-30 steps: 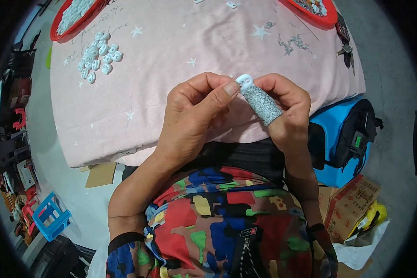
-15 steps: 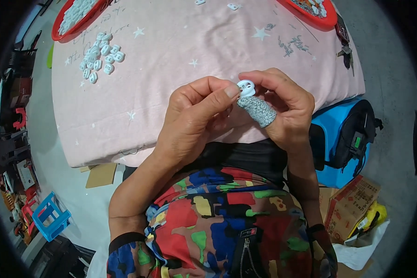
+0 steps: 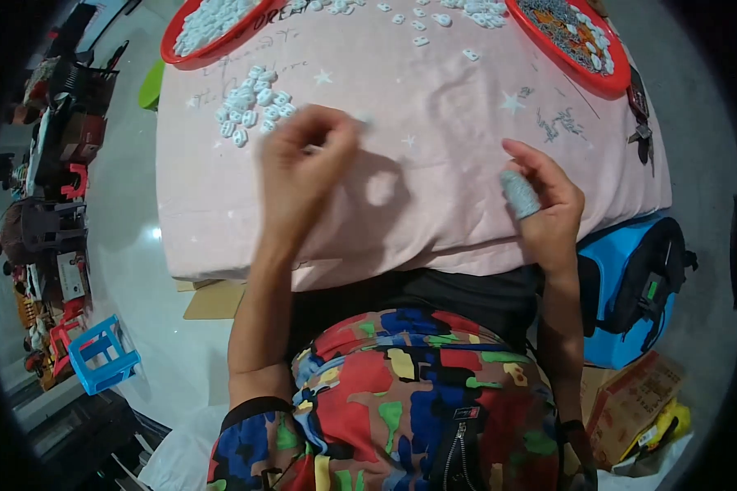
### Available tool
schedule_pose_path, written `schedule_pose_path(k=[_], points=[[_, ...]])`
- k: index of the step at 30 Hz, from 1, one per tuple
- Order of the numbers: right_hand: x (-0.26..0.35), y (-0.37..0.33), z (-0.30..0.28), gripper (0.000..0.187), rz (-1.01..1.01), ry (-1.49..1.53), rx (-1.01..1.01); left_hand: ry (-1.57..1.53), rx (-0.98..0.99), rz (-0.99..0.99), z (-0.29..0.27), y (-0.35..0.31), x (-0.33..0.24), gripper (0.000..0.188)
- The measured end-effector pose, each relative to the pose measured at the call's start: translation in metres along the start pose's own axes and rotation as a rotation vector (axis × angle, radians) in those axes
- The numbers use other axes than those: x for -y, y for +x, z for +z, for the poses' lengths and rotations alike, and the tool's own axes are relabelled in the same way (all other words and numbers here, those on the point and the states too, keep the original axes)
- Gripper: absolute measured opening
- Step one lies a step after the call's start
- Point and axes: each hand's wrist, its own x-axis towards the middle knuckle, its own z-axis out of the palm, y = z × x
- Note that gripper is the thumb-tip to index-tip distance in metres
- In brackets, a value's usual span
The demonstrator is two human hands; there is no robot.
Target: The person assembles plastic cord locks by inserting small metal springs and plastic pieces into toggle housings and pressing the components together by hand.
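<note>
My left hand (image 3: 307,164) is raised over the cloth and smeared by motion. Its thumb and forefinger are pinched, and a blurred small white plastic piece (image 3: 364,125) shows at their tips. Just beyond it lies a loose heap of similar white plastic pieces (image 3: 241,98), each with two holes. To the right, my right hand (image 3: 553,204) hovers above the table's near side, its fingers apart and nothing visible in them. A grey knitted sleeve (image 3: 519,194) covers its thumb. Small grey metal pins (image 3: 561,124) lie scattered on the cloth beyond that hand.
A pink star-patterned cloth (image 3: 450,196) covers the table. Red basins stand at its far corners, one with white pieces (image 3: 169,37), one with metal pins and white pieces (image 3: 626,78). Keys (image 3: 643,135) lie by the right edge. A blue-and-black bag (image 3: 622,286) stands right of the table.
My hands have parted. The left moved forward and left, away from the right, with a pale piece at its fingertips; the right moved right and its fingers spread. The view shifted, showing more of the far table.
</note>
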Motion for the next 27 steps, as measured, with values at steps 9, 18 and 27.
schedule_pose_path(k=[9, 18, 27], points=[[-0.008, 0.006, 0.001, 0.020, -0.078, 0.015, -0.078, 0.723, -0.469, 0.149, -0.080, 0.031, 0.020, 0.025], [-0.006, 0.030, -0.052, 0.032, -0.199, -0.631, -0.139, 1.118, -0.173, 0.417, -0.055, 0.028, 0.012, 0.028], [-0.009, 0.079, -0.049, 0.026, -0.434, -0.826, -0.105, 0.811, -0.123, 0.416, -0.034, 0.042, 0.006, 0.032]])
